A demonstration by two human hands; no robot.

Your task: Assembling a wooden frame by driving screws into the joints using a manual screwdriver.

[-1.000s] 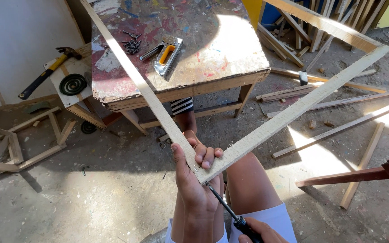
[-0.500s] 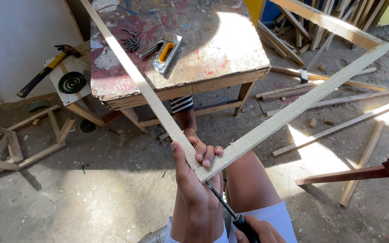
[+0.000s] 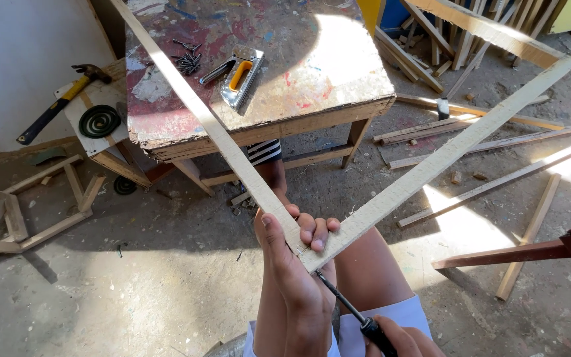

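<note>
Left hand (image 3: 295,264) is wrapped tight round the near corner of the wooden frame (image 3: 391,192), steadying the joint while the right hand (image 3: 401,338) grips a screwdriver (image 3: 345,305), tip at that corner. Staple gun (image 3: 238,76) sits handy on the paint-stained table (image 3: 312,66).

Sunlit dusty floor (image 3: 133,291) (perhaps concrete)
</note>
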